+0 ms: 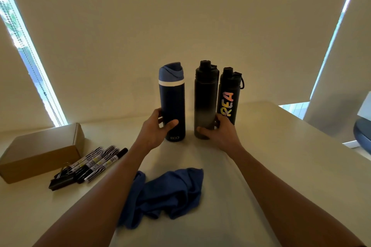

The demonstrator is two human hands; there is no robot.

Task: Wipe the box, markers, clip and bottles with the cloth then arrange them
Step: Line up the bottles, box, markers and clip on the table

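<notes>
With the cloth (pixel 168 192) lying unused, the left hand (pixel 156 128) grips the blue bottle (pixel 173 104) and the right hand (pixel 218 132) the grey bottle (pixel 205 102), so arranging seems in hand; next, set them close together.

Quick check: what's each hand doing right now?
Left hand: grips the blue bottle.
Right hand: grips the grey bottle.
</notes>
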